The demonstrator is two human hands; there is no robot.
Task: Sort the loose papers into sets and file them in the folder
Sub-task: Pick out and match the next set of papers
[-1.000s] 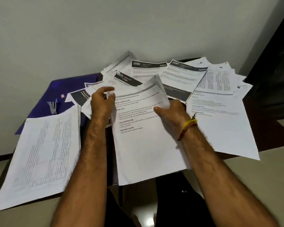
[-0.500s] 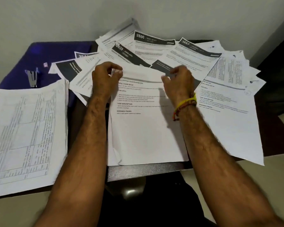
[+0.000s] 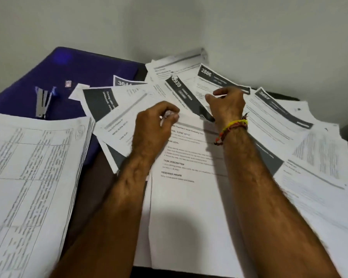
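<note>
A set of white printed sheets lies in front of me on the dark table. My left hand has its fingers curled and pinches the set's top left corner. Just beyond the set's top edge, my right hand, with a yellow and red wristband, curls its fingers and thumb on the loose sheets with dark headers, numbered 2939 and 2886. Which sheet it holds is not clear. More loose papers fan out to the right. The purple folder lies flat at the back left.
A thick stack of sheets printed with tables covers the left side and overhangs the front edge. A small stapler rests on the folder. A grey wall stands right behind the table. Dark bare tabletop shows between the stack and my left arm.
The middle set was lifted and tilted; now it lies flat. My right hand left its right edge and moved up onto the dark-header sheets. My left hand stays at the top left corner.
</note>
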